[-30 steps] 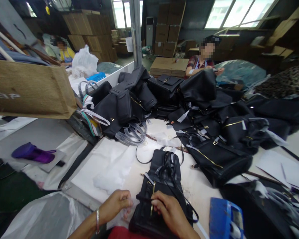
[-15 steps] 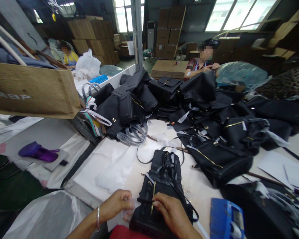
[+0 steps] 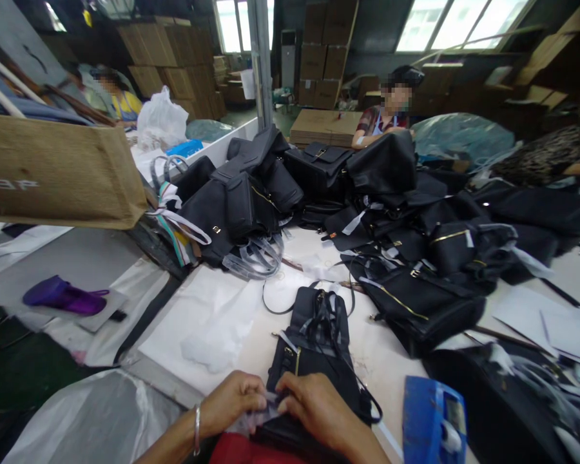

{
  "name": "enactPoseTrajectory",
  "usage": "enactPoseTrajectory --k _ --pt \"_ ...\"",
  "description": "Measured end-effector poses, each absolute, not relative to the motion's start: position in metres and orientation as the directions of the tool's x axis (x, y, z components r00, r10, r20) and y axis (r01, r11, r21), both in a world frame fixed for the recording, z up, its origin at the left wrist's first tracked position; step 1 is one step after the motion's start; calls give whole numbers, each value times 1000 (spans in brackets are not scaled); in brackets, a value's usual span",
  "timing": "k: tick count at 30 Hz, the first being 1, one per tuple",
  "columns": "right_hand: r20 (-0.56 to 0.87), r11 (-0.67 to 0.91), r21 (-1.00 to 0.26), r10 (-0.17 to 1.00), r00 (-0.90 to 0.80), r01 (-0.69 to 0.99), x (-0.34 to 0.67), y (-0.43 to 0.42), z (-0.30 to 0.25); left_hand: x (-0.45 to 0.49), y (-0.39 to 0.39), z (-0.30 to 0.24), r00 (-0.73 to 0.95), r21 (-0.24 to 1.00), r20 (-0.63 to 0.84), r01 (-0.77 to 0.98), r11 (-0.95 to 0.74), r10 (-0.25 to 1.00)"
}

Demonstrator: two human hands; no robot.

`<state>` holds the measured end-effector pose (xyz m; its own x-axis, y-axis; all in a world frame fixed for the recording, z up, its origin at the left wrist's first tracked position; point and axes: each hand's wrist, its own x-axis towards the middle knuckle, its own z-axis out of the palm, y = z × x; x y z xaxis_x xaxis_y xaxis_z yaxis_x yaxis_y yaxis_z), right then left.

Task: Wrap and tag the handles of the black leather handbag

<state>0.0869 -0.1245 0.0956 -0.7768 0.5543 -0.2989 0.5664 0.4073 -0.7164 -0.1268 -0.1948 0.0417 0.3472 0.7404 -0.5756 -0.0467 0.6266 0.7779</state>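
While pinched between both hands, clear plastic wrap (image 3: 258,419) sits at near edge of black bag (image 3: 314,361) — bag lying flat on white table (image 3: 222,309), straight ahead of the hands, straps bunched on top. Left hand (image 3: 232,406) curled, fingertips closed on the wrap. Right hand (image 3: 316,406) curled too, fingers meeting the left over same bit of film, palm resting on bag's lower front. Gold zipper (image 3: 297,361) just beyond right-hand knuckles, visible only as a short stretch. Silver bangle (image 3: 196,428) on left wrist.

Progress, judged: wrapping at an early or middle stage. Film seen only at the near end, rest of bag bare, straps loose. Can't tell whether film is going on or coming off.

Outward from there: blue tape dispenser (image 3: 432,419) just right of right hand, untouched. White tissue sheet (image 3: 212,341) just beyond left hand. Further ahead and right, heap of black bags (image 3: 415,258) — some with clear or white strips on the handles. Far left of left hand, purple item (image 3: 60,295) on a grey board, brown cardboard box (image 3: 58,171) above it. Across the heap, another person (image 3: 391,109) seated at work; one more far left at back, a third at right edge. Stacked cartons (image 3: 326,58) behind.
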Motion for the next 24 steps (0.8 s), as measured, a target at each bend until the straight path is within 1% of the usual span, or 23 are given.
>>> enactPoseTrajectory --k 3,4,6,9,11,13,16,21,24 --pt "-296 467 -673 540 -788 573 78 -126 93 -125 -194 37 346 779 -578 -35 626 739" --pt "-291 469 -677 538 -791 568 81 -124 92 -127 -194 36 333 782 -579 -31 622 745" --pt "-285 454 -674 568 -772 583 91 -117 89 -135 -191 36 285 793 -584 2 609 760" --pt "-285 443 -618 644 -710 650 107 -105 82 -143 -186 40 190 799 -602 124 589 776" --pt "-264 458 -592 666 -697 663 106 -102 79 -142 -182 44 148 803 -588 223 552 795" --pt "-231 479 -614 651 -723 627 95 -105 76 -134 -177 46 159 811 -566 282 512 809" --pt "-196 484 -677 607 -770 555 77 -111 71 -123 -172 45 189 818 -553 305 487 811" --pt "-138 447 -723 653 -744 527 83 -105 62 -122 -167 38 173 829 -547 247 502 819" --pt "-153 421 -744 648 -746 518 88 -100 57 -118 -160 35 161 828 -551 231 512 819"
